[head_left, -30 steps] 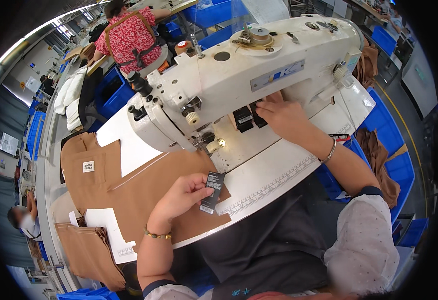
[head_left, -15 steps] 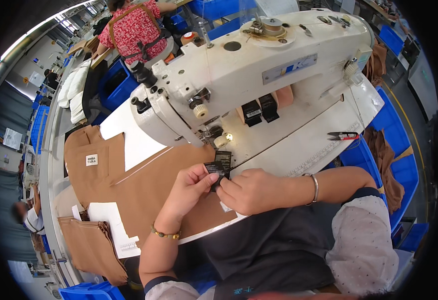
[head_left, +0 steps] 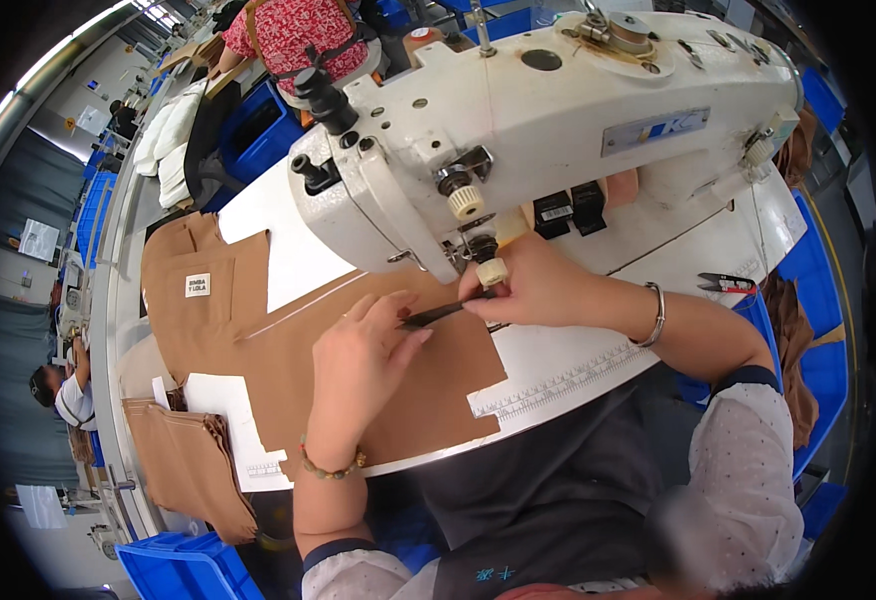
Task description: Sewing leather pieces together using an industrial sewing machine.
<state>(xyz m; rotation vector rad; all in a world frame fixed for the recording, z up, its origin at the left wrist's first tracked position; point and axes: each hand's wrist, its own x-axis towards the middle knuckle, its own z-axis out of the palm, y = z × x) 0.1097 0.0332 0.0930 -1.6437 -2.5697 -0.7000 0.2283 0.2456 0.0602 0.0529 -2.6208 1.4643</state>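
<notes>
In my right hand [head_left: 538, 285], close beside the sewing machine's needle area, the fingers are closed on one end of a narrow black label [head_left: 442, 314]. The label's other end is at the fingers of my left hand [head_left: 363, 350], which are curled around it, the thumb sticking out below. Both hands are above a large flat brown fabric panel [head_left: 358, 375], which carries a pocket with a small white label [head_left: 197, 286]. The white sewing machine [head_left: 538, 110] stands just beyond; its head hides the right fingertips in part.
More black labels [head_left: 570, 210] lie under the machine arm. Red-and-black thread snips [head_left: 726, 283] rest at the right. Folded brown pieces [head_left: 183, 450] hang at the left edge. A blue bin [head_left: 823, 380] with brown fabric stands right; a person in red [head_left: 293, 40] sits beyond.
My right hand has moved away and up toward the needle area, and my hands are farther apart. The black label is now stretched between them, seen edge-on. The view has shifted slightly.
</notes>
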